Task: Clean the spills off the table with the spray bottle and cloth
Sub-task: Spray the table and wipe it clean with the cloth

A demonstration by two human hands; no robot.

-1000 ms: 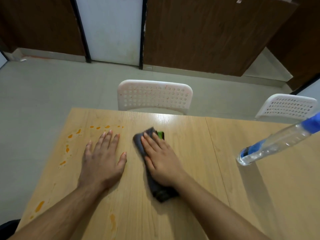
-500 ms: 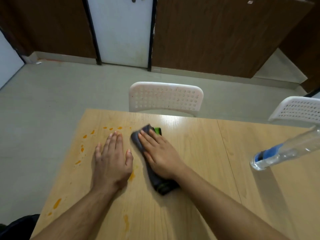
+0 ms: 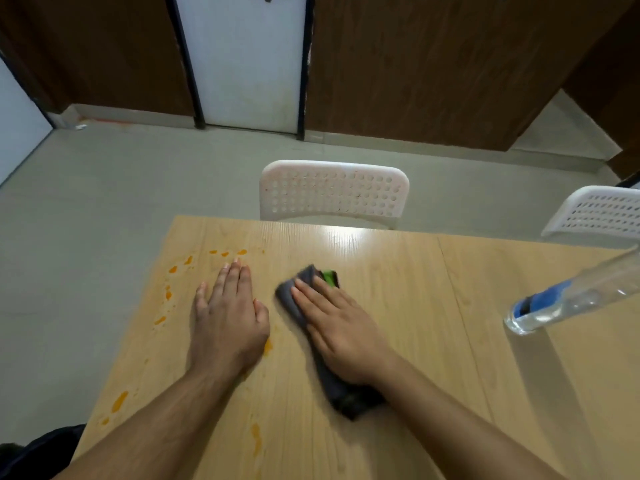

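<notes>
Several orange spill marks (image 3: 168, 293) remain on the light wood-grain surface (image 3: 398, 289), strung along its left side from the far row of drops down to a larger smear near the front-left corner, with one more streak close to the front edge between the forearms. Left hand (image 3: 228, 315) lies flat, fingers straight and together, palm pressed on the surface with nothing in its grip; a small orange patch shows just at its thumb-side edge. Right hand (image 3: 337, 327) lies flat on the folded dark grey cloth with a green patch (image 3: 346, 398), fingers extended, pressing it down rather than clutching it; the cloth's edges are blurred, which suggests wiping in progress. Centre and right of the surface show no marks. Clear plastic spray bottle with blue label and water inside (image 3: 568, 301) stands on the right, well apart from both hands. Judgement: task is partly done; the left-side stains and front streak are yet to be wiped
</notes>
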